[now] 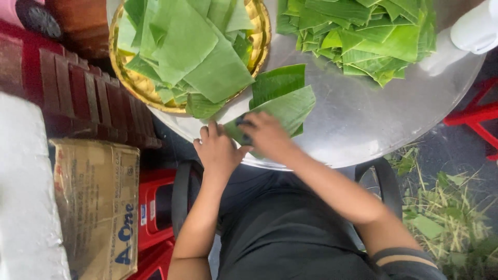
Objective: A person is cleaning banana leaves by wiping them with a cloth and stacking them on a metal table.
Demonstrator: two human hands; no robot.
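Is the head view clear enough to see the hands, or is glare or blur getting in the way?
Head view: daylight is even and soft; the metal tray shows only a dull sheen, no hard glare. The right hand is slightly motion-blurred over the leaf strip; the left hand is sharper. A white object at top right is washed out.

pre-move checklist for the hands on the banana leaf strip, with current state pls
1. Leaf strip lies flat on the round metal tray: ok.
2. Left hand at the strip's near end: ok.
3. Right hand pressing on the strip: ok.
4. Dark object under the right fingers, tool or not: cannot tell.
5. Gold tray has room: not ok, heaped with cut leaves.
6. Loose leaf pile clear of the strip: ok.
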